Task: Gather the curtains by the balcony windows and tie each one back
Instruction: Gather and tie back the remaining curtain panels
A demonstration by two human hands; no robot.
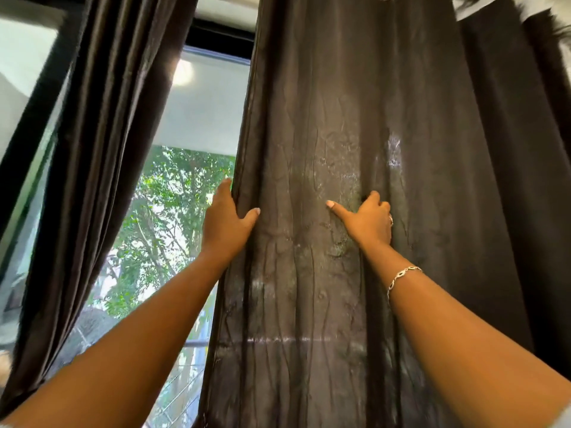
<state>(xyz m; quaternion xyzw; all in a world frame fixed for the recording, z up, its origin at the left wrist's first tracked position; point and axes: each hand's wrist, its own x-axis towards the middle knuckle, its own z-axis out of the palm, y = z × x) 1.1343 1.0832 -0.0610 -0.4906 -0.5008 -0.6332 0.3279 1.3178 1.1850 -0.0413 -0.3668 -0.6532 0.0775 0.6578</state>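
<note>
We have both hands on the middle curtain (324, 118), which hangs straight in front of us with its long axis vertical, folds running from the top of the view down past our forearms. Our left hand (227, 223) is at the panel's left edge: the fingers go round behind the hem, out of sight, and the thumb lies on the front face, so the edge is held between them. Our right hand (367, 222) is further right on the same panel, at about the same height, with its fingers curled into a fold of the cloth and the thumb stretched out flat to the left, pointing toward the other hand.

A band of loose, creased fabric lies between the 2 hands, and more of the panel spreads to the right of our right hand. We judge that the gathering turns on this: the free edge is at the left hand, so that hand is the one placed to carry cloth sideways to the right, bunching it against the right hand's grip.

The left curtain (102, 118) hangs well apart on the far side of the window (173, 211), untouched, and we see no tie-back on either. A bracelet (401, 274) sits on our right wrist.
</note>
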